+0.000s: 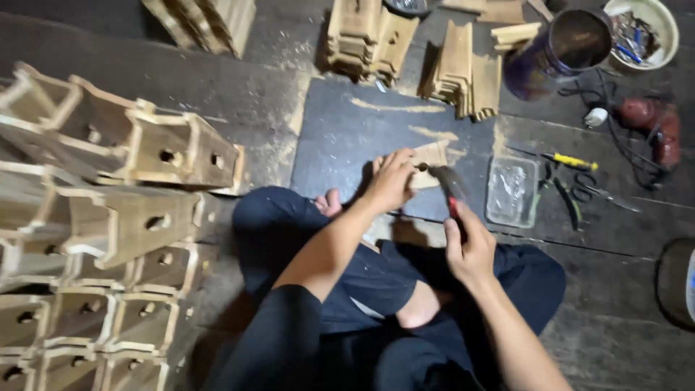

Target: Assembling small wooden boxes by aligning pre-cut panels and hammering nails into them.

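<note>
At the far left a stack of wooden box frames (108,217) lay on the floor (622,318), each a hollow square tube with a round hole drilled in its side. Just right of them the person sat cross-legged in dark trousers, bare toes showing beside the knee. The left hand (391,179) pressed flat, fingers spread and not curled round anything, on a small flat wooden piece (431,159) that lay on a dark mat (347,137) spread over the floor. The right hand (470,250) was closed round the red handle of a hammer (450,190), whose dark head, blurred in the view, sat just beside the left fingertips at the edge of the wooden piece; a small nail seemed to stand there, though the blur made that hard to confirm. Beyond the mat, two stacks of cut wooden parts (463,69) rested on the floor. Right of the hammer lay a clear plastic tray (512,192), then a yellow-handled screwdriver (572,161) and a pair of pliers (568,199). Farther right stood a dark cylindrical can (557,54), a white bowl (644,32) full of small oddments, and a reddish power tool (651,123) with its cord coiled near.
</note>
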